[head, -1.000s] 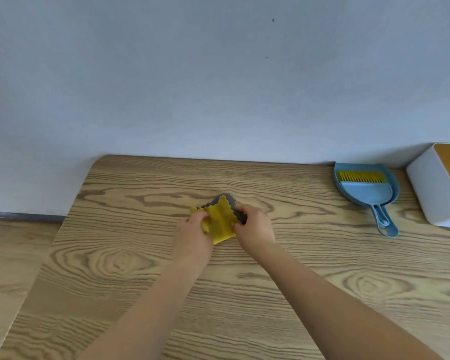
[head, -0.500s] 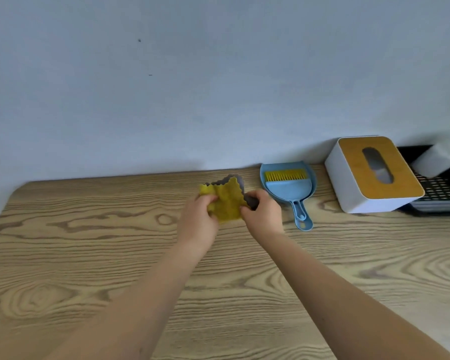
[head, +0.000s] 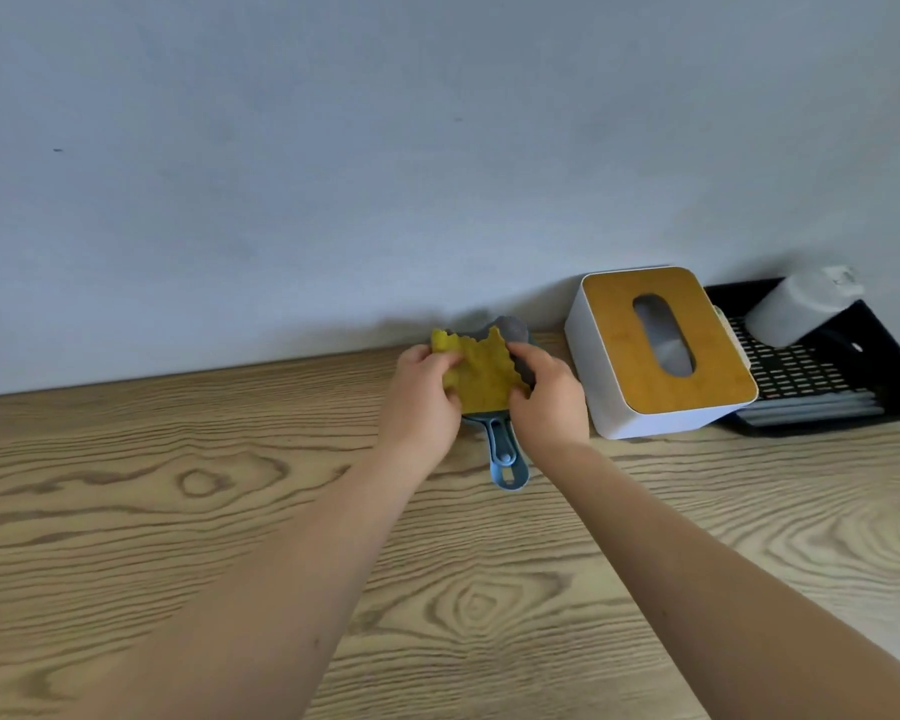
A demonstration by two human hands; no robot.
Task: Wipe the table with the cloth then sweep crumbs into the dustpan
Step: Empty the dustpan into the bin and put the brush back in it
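Yellow cloth point(head: 481, 379) with a grey backing is bunched up between both hands, held in the air toward 12 o'clock of the table point(head: 178, 511), right over the dustpan. The left hand point(head: 422, 402) pinches its left edge with curled fingers and thumb, and the right hand point(head: 549, 397) does the same on the right edge, so each grip is closed on the fabric and nothing else.

Progress-wise, I'd say the wiping isn't really happening at this instant, since the cloth looks lifted off the wood, more like it's being folded or straightened. Can't spot any crumbs on the table, could just be too small to see. Sweeping looks not started.

The blue dustpan point(head: 505, 459) lies flat near the wall, mostly hidden behind the cloth. Its long axis runs roughly 12 to 6, handle pointing to 6 o'clock toward the person, scoop end toward the wall. At its 3 o'clock sits a white tissue box point(head: 661, 356) with a wooden top, then a black tray point(head: 827, 376).
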